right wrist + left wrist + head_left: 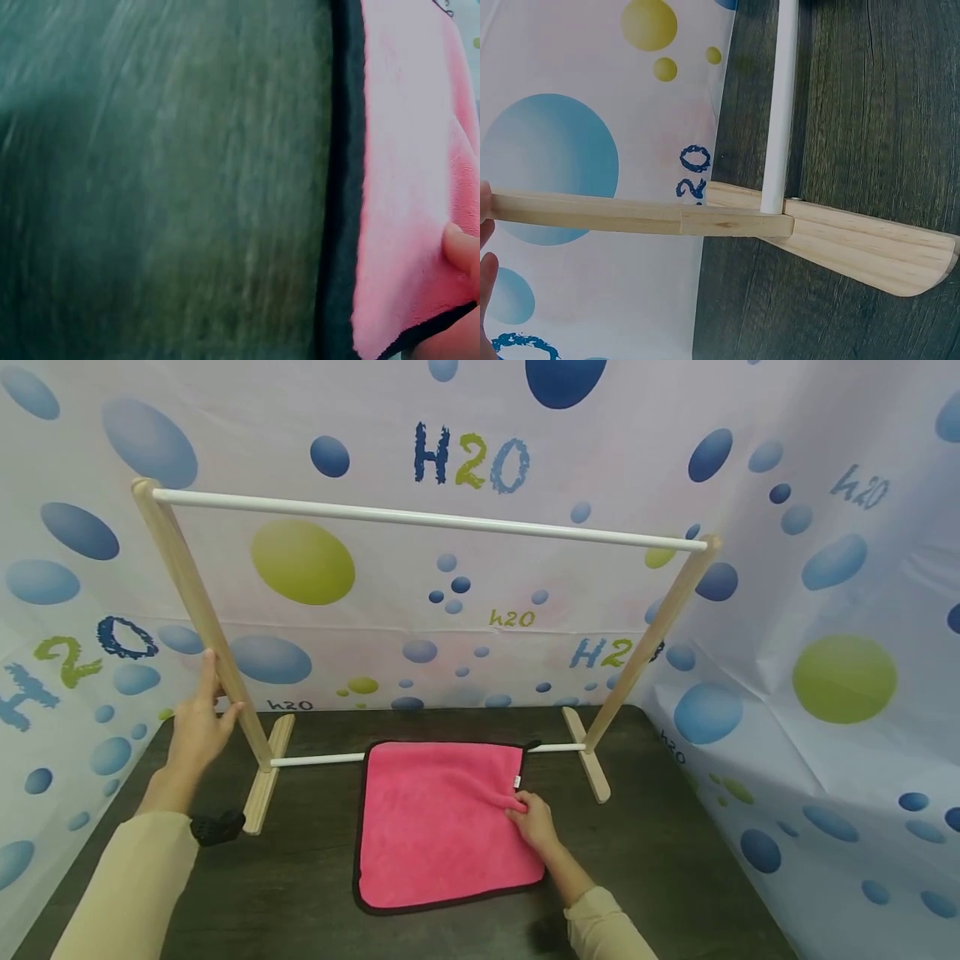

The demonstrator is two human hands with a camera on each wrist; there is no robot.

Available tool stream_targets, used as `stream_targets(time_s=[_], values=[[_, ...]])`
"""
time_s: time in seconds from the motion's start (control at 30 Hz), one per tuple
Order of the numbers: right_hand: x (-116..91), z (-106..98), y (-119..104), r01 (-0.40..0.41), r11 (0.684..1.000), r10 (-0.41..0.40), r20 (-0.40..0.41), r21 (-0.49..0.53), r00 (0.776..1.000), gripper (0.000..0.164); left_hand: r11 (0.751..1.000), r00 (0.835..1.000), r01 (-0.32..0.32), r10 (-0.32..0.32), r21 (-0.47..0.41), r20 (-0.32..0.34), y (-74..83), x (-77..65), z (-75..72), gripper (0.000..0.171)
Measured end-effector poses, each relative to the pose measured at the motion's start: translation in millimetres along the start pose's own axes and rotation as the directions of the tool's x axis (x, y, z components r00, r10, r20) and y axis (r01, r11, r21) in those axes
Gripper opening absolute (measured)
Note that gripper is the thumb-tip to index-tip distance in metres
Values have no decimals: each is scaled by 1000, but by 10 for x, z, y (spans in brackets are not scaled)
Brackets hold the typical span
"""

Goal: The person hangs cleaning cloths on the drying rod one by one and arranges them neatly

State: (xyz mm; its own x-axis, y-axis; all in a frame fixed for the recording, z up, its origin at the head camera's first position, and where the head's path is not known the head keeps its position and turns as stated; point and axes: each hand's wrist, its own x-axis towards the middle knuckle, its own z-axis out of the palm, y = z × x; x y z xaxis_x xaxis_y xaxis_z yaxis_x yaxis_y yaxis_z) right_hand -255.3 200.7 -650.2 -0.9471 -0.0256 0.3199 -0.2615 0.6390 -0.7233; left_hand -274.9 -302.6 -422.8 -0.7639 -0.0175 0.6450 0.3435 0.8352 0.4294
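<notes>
A pink towel (442,827) with black edging lies on the dark table, rumpled at its right side. My right hand (534,820) pinches its right edge below a small white tag; in the right wrist view the thumb (461,247) presses on the pink cloth. My left hand (198,727) is at the left wooden post (198,602) of a drying rack, its index finger extended against the wood. The left wrist view shows only fingertips (486,274) at the post's far end. A white bar (420,518) joins the two posts at the top.
A lower white rod (318,760) runs behind the towel's far edge between the wooden feet (266,777). The right post (652,643) leans outward in view. A patterned curtain (480,668) hangs behind and along both sides of the table (675,877).
</notes>
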Motion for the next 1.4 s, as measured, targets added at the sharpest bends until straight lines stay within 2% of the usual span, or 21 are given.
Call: stream_targets(time_s=[0.1, 0.17, 0.23, 0.3, 0.43, 0.7, 1.2, 1.4], values=[[-21, -321, -744, -152, 984, 150, 25, 92, 988, 11, 1000, 1000, 18, -18, -10, 10, 9, 0, 1, 100], [11, -418, -995, -200, 972, 199, 20, 126, 980, 10, 1000, 1000, 23, -23, -16, 10, 16, -3, -1, 99], [52, -483, -1141, -223, 961, 223, 19, 162, 975, 10, 999, 1000, 24, -24, -21, 3, 27, -9, -1, 99], [108, -508, -1214, -247, 946, 252, 5, 210, 968, 12, 1000, 1000, 19, -20, -20, -5, 36, -12, -1, 99], [161, -571, -1357, -226, 913, 247, -20, 339, 969, 13, 1000, 1000, 25, -25, -19, -6, 53, -7, 4, 98], [249, -636, -1530, -175, 859, 218, -35, 481, 975, 20, 999, 999, 41, -40, -21, 12, 49, 10, 8, 97], [416, -907, -1817, -161, 790, 234, -49, 591, 971, 19, 999, 999, 38, -38, -23, 2, 32, -8, 15, 97], [482, -1033, -1876, -165, 789, 256, -74, 591, 964, 15, 999, 999, 40, -40, -19, 9, 43, 1, 9, 97]])
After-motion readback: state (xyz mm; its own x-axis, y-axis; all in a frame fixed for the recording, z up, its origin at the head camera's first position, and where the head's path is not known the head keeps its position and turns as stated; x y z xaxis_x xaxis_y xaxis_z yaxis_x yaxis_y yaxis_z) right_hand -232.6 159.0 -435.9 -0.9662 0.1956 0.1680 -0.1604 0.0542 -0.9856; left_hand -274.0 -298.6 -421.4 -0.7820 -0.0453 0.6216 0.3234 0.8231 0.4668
